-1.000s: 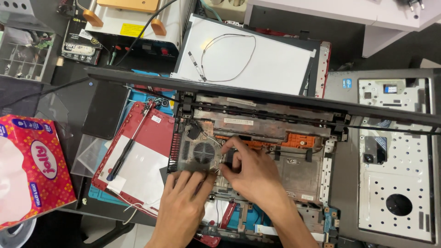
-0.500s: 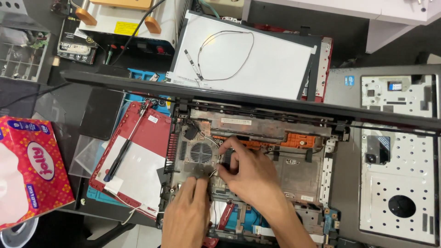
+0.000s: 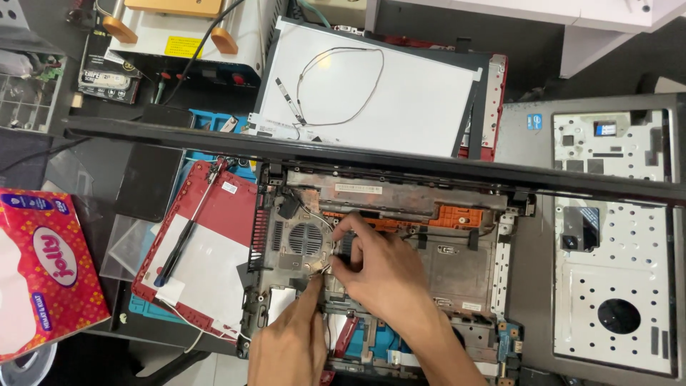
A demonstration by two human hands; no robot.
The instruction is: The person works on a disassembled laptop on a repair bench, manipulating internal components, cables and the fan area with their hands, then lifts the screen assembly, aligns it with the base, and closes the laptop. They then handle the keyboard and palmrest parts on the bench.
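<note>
Both hands work inside an opened laptop base [image 3: 400, 236]: right hand [image 3: 379, 268] pinches a small black part beside the fan grille [image 3: 306, 238]; left hand [image 3: 289, 343], forefinger extended, steadies the chassis for a careful lift.

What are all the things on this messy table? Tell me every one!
laptop base shell: 1, dark grey with orange parts inside, centre, opened up
round fan grille: 1, black, left part of the shell
red lid cover: 1, red with a white panel, left of the shell
white screen panel: 1, white, top centre, thin wire lying on it
grey palmrest cover: 1, silver-grey, right side
tissue box: 1, red-pink patterned, far left
long dark bar: 1, black, across the whole view
left hand: 1, finger pointing at the fan area
right hand: 1, fingertips pinching a small dark part beside the fan
</note>
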